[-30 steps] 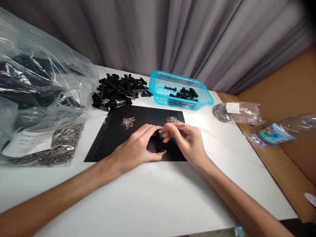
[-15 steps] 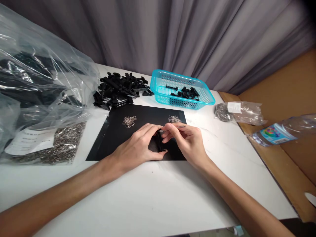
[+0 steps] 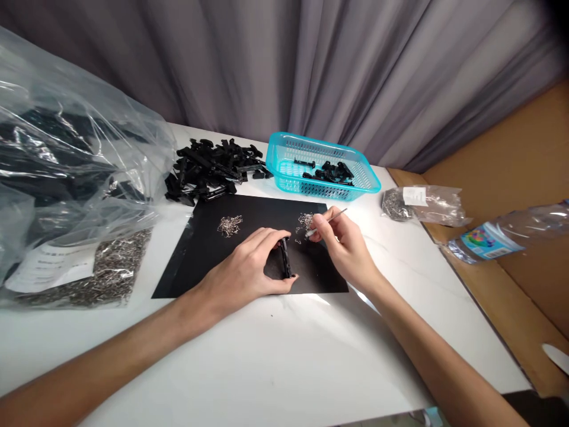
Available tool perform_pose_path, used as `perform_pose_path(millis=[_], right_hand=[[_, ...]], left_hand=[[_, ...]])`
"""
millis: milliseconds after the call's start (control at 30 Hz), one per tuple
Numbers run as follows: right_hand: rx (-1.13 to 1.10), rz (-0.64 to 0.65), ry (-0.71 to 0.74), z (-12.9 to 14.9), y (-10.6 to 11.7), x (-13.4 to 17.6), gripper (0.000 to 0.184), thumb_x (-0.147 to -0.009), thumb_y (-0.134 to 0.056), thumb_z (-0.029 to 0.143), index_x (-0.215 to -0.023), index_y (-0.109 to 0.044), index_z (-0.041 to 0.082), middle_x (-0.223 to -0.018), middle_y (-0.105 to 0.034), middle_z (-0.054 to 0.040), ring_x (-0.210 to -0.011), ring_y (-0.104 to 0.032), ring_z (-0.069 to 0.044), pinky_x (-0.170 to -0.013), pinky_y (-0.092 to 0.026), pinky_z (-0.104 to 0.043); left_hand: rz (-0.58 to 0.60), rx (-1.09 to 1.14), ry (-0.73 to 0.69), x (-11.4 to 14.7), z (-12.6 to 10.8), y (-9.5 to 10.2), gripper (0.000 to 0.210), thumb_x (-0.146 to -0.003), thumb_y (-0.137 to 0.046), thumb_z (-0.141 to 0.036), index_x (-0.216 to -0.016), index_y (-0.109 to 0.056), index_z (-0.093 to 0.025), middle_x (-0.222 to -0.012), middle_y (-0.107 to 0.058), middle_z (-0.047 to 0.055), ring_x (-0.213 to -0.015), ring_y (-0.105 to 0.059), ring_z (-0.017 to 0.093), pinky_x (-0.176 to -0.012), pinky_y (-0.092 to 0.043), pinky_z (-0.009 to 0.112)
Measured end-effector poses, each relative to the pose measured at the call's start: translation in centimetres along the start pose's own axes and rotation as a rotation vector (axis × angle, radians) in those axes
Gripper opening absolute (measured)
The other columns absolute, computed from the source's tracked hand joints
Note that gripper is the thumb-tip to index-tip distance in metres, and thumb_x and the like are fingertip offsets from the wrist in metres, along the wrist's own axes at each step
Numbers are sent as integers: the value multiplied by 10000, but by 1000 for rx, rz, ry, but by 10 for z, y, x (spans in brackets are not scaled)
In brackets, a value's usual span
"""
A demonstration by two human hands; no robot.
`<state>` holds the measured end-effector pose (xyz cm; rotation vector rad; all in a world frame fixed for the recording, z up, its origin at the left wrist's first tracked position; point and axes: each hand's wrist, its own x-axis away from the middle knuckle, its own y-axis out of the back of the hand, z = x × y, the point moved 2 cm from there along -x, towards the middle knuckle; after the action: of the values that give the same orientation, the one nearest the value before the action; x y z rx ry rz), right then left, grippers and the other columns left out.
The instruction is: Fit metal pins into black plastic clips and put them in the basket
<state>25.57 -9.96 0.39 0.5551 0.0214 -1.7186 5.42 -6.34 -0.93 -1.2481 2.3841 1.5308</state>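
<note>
A slim black plastic part (image 3: 285, 258) stands lengthwise between the thumb and fingers of my left hand (image 3: 253, 264), over the black mat (image 3: 195, 261). My right hand (image 3: 340, 240) pinches a thin metal rod-like tool (image 3: 335, 216), whose pale end points down toward the mat. Just beside those fingertips lies the right heap of small bent metal wire pieces (image 3: 304, 220), with a few loose ones near it. Another heap of the same wire pieces (image 3: 230, 225) rests on the mat farther left.
Black parts are piled (image 3: 213, 166) behind the mat. A blue basket (image 3: 323, 191) holds several more. Bags of wire pieces lie left (image 3: 118, 261) and right (image 3: 397, 204). A large clear bag (image 3: 84, 142) fills the left; a plastic bottle (image 3: 493, 240) lies right.
My right hand has moved right, away from the black part, to the right wire heap, and the tool has tilted. My left hand still holds the part. The view has shifted slightly.
</note>
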Motion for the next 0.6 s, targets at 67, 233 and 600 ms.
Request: perform_pose_path(millis=[67, 233, 600], right_hand=[[47, 30, 17, -3, 1, 0, 365, -1089, -442, 437, -820, -545, 213, -817, -611, -10, -763, -606, -140, -754, -499, -294], [100, 205, -52, 2, -15, 7, 352, -1100, -385, 439, -920, -585, 212, -790, -598, 1, -727, -578, -148, -709, -461, -282], [508, 63, -18, 18, -17, -23, 265, -976, -534, 413, -821, -590, 205, -660, -566, 23, -606, -528, -154, -592, -346, -274]], left_hand=[[-3, -4, -10, 0, 0, 0, 593, -773, -840, -255, -1296, -568, -187, -1199, -671, 79, -1120, -686, 258, -1033, -581, 410], [-84, -53, -46, 0, 1, 2, 578, -796, -822, -223, -1299, -537, -200, -1201, -677, 81, -1130, -678, 270, -1030, -583, 432], [-162, -359, -22, -10, 14, 32, 686, -919, -701, -506, -1463, -472, -156, -1315, -669, 151, -1203, -626, 337, -1046, -515, 532]])
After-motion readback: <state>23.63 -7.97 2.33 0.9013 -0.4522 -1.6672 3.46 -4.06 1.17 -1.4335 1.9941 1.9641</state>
